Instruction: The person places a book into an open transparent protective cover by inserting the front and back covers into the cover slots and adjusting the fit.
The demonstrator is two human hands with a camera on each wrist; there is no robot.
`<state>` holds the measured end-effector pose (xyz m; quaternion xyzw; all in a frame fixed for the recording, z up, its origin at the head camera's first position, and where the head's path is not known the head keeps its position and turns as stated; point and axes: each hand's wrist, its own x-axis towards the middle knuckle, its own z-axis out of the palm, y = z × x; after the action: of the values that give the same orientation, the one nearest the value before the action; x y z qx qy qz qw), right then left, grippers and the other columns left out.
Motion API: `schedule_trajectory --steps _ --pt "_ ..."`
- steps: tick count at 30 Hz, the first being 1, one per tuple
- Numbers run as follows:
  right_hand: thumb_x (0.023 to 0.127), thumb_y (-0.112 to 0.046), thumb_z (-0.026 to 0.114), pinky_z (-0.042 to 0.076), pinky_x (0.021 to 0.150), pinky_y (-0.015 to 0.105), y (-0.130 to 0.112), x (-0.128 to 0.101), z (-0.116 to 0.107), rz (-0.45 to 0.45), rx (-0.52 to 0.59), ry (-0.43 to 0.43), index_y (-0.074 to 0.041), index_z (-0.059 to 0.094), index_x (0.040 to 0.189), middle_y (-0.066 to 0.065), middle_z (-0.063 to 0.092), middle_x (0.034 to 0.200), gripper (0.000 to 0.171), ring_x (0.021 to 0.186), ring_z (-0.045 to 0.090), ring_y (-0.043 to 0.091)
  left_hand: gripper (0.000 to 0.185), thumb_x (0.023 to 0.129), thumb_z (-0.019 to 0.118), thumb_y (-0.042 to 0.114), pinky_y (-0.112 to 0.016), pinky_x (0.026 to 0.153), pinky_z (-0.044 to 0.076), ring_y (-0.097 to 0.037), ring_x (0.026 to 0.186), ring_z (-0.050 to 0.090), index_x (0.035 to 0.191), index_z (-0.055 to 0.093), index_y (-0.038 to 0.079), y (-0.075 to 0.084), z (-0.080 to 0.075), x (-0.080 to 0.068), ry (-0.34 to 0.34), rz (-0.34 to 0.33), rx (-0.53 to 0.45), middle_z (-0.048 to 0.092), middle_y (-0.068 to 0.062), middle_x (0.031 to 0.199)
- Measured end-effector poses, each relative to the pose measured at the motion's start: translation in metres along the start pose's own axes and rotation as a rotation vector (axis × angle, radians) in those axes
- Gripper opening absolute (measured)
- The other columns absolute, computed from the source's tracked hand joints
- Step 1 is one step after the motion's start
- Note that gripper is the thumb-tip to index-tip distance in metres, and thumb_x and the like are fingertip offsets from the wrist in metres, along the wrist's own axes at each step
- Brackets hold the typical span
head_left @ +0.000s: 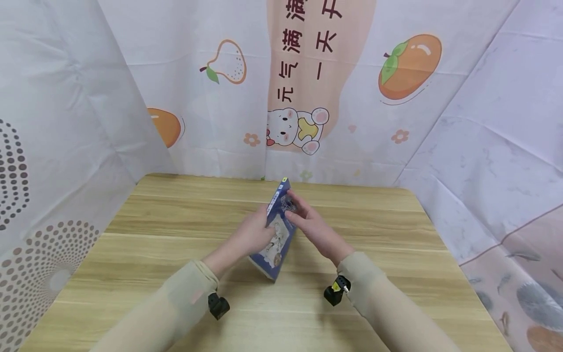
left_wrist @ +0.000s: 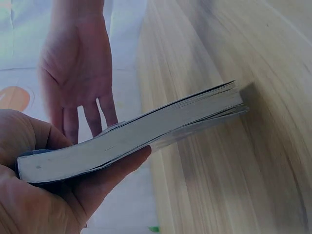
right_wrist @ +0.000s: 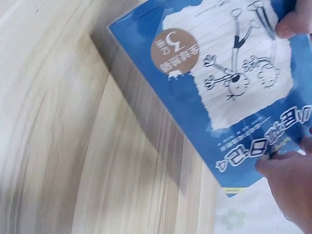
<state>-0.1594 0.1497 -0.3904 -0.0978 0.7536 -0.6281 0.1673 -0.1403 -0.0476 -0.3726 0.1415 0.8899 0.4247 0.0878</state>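
A thin blue paperback book with a cartoon stick figure drawn on a white lined-paper panel [head_left: 278, 230] is being held tilted above the middle of the light wooden desk [head_left: 154, 254], its lower corner close to the desk surface and its top end pointing towards the printed fruit-and-bear curtain [head_left: 308, 88] behind the desk.

The left hand [head_left: 252, 234] is gripping the book from the left edge: in the left wrist view its thumb and curled fingers [left_wrist: 122, 165] are clamping around the closed block of pages [left_wrist: 146, 136], with the pale page edges facing the camera.

The right hand [head_left: 314, 227] is lying against the book's right side near the top, its fingers [head_left: 293, 203] stretching fairly straight over the cover. In the right wrist view a fingertip [right_wrist: 280, 168] is touching the cover's edge beside the printed title; whether the thumb is reaching behind the book cannot be told.

Both forearms are wearing beige sleeves [head_left: 176, 298], and small black cameras [head_left: 218, 306] are sitting at the wrists, nearer the viewer than the book.
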Motion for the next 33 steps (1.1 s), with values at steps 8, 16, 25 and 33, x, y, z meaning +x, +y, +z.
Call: schedule_trajectory --steps 8,16,25,33 --pt "0.104 -0.031 0.06 0.021 0.122 0.057 0.004 0.004 -0.008 0.014 -0.072 0.087 -0.037 0.015 0.164 0.003 0.003 0.173 0.075 0.157 0.008 0.037 0.056 0.093 0.057 0.001 -0.041 0.073 0.06 -0.028 0.086 0.071 0.145 0.038 -0.004 0.009 0.004 -0.005 -0.006 0.026 -0.075 0.067 -0.026 0.117" --pt "0.101 -0.04 0.063 0.014 0.122 0.062 0.013 0.007 -0.015 0.04 -0.118 0.193 -0.036 0.01 0.164 0.009 0.002 0.172 0.082 0.156 0.003 0.039 0.053 0.091 0.056 -0.002 -0.039 0.072 0.06 -0.027 0.086 0.071 0.142 0.039 -0.005 0.015 0.009 -0.009 -0.005 0.081 -0.095 0.068 -0.023 0.112" --pt "0.087 -0.069 0.066 0.012 0.124 0.057 0.026 0.005 -0.019 0.187 -0.134 0.275 -0.026 -0.017 0.163 0.012 -0.008 0.172 0.121 0.157 0.004 0.039 0.053 0.091 0.056 -0.001 -0.041 0.077 0.06 -0.026 0.088 0.071 0.142 0.04 -0.002 0.015 0.013 -0.01 0.021 0.069 -0.146 0.068 -0.021 0.112" --pt "0.092 -0.07 0.059 0.047 0.106 0.051 0.032 0.006 -0.009 0.274 0.088 0.211 -0.009 0.026 0.159 0.022 0.062 0.136 0.097 0.11 0.069 0.031 0.052 0.093 0.053 0.0 -0.039 0.076 0.06 -0.025 0.087 0.071 0.142 0.039 0.003 0.01 0.017 -0.009 0.014 0.011 -0.268 0.067 -0.018 0.112"
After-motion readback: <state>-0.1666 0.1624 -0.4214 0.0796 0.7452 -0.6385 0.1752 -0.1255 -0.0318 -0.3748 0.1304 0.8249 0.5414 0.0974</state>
